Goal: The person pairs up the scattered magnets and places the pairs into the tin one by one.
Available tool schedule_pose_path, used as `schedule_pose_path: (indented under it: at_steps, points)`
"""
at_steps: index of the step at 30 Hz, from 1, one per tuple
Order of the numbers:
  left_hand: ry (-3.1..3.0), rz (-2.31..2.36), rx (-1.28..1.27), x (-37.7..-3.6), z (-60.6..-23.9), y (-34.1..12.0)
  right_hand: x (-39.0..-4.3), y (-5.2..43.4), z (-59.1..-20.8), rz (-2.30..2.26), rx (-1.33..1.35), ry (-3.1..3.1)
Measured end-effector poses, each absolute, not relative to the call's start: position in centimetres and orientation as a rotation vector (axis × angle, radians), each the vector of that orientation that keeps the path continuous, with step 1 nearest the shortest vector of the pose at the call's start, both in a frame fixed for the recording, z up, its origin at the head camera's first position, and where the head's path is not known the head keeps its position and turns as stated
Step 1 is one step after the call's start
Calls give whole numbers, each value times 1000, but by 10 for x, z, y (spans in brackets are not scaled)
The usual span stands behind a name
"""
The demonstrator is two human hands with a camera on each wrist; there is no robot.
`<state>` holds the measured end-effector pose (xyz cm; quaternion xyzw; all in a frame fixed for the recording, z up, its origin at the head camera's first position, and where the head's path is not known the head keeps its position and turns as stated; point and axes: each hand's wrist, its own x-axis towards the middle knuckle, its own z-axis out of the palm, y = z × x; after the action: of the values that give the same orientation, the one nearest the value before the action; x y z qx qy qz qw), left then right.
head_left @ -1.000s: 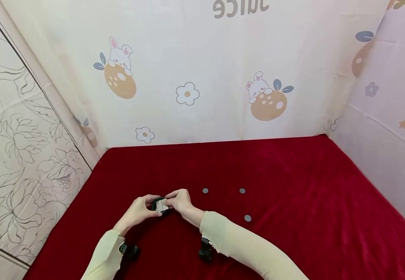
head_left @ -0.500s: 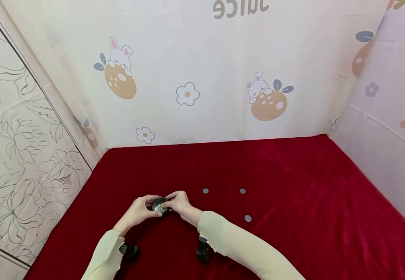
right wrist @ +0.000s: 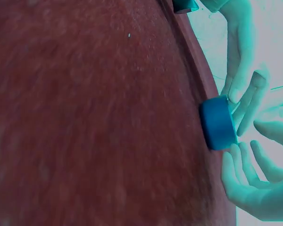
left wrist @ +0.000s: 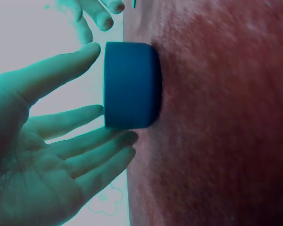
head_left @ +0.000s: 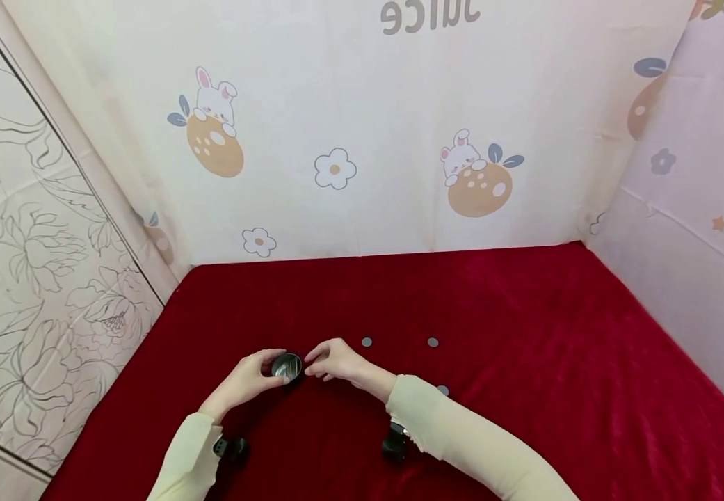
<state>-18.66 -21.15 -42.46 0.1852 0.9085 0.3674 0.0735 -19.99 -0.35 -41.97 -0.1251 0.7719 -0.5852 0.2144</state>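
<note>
Left hand (head_left: 245, 379): lay on the red cloth (head_left: 524, 313) at near left, thumb and fingers curved round the small round tin (head_left: 286, 365) and gripping it. Tin: stood on the cloth between the two hands (lid off, shiny inside showing). Right hand (head_left: 336, 360): just right of the tin, fingers relaxed and apart, holding nothing, fingertips just beside the rim. Three small grey discs (head_left: 366, 342) (head_left: 432, 342) (head_left: 442, 390): lay flat on the cloth, further right, well apart.
</note>
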Motion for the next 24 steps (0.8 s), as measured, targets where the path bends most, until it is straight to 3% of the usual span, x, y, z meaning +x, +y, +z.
schedule_pose_path:
  at_steps: [11, 24]
  points:
    - [2847, 1083, 590, -179, -417, -191, -188, 27, -406, -1347, -778, 2297]
    - [2721, 1134, 784, -179, -414, -156, -183, 75, -399, -1252, -877, 2367]
